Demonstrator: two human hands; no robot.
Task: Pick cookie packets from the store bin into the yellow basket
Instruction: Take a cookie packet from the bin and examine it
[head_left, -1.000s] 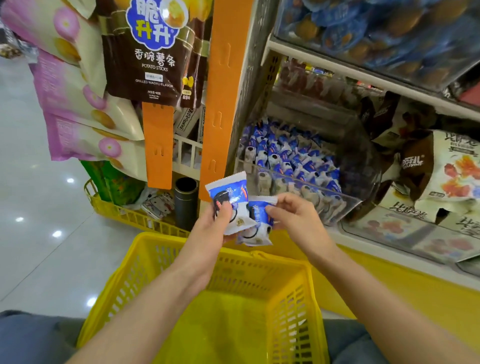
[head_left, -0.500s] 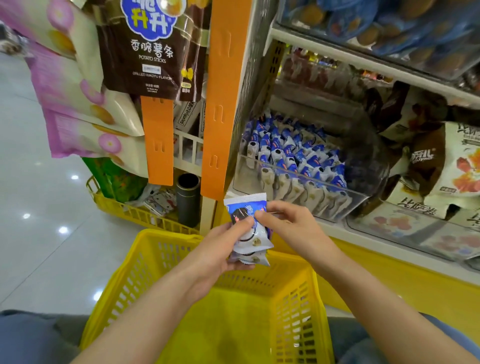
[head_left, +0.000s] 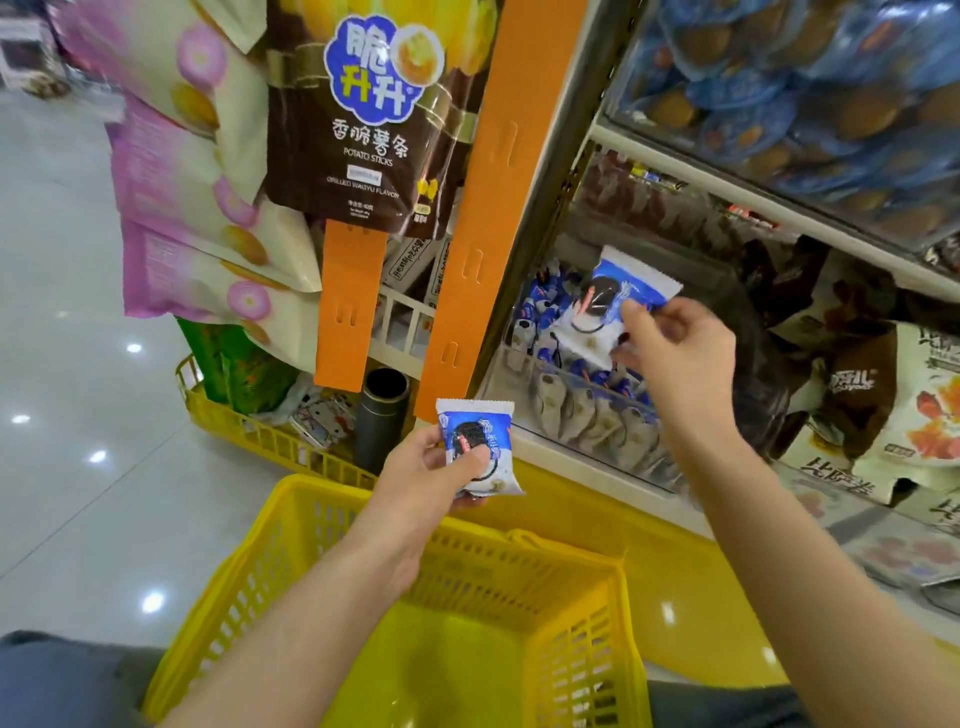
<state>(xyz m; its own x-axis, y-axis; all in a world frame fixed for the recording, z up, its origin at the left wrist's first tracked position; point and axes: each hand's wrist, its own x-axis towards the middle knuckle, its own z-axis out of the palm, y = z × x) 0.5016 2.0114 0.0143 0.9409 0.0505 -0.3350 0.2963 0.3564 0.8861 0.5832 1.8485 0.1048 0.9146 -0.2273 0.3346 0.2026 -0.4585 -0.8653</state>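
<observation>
Grips a blue-and-white cookie packet (head_left: 475, 431) in the left hand (head_left: 428, 475), thumb pressed across the printed cookie and fingers curled behind, upright and just above the far rim of the yellow basket (head_left: 332, 501). Pinches a second cookie packet (head_left: 615, 296) of the same kind in the right hand (head_left: 675, 351), between thumb and curled fingers at its right edge, tilted and raised over the clear store bin (head_left: 519, 415), apart from the heap below. Inside that bin, many more small packets (head_left: 582, 410) on end in rows against the transparent front wall. Basket low in front, between the two forearms, with mesh walls and bare yellow bottom in plain sight and neither held packet inside. Left of the bin, a brown bag of potato sticks (head_left: 363, 140) above an orange strip (head_left: 353, 306), beside a wider orange upright (head_left: 483, 208) at the corner of the shelving. Further left, overlapping pink-and-cream snack bags (head_left: 197, 208) above another yellow basket (head_left: 234, 423) on the glossy floor (head_left: 62, 374), with a black cylinder (head_left: 382, 415) upright at its near end. On the upper shelf, blue-wrapped round snacks (head_left: 779, 104) behind clear plastic, somewhat blurred. At the right, brown-and-white bags (head_left: 883, 395) printed with Chinese characters, stacked close beside the bin.
</observation>
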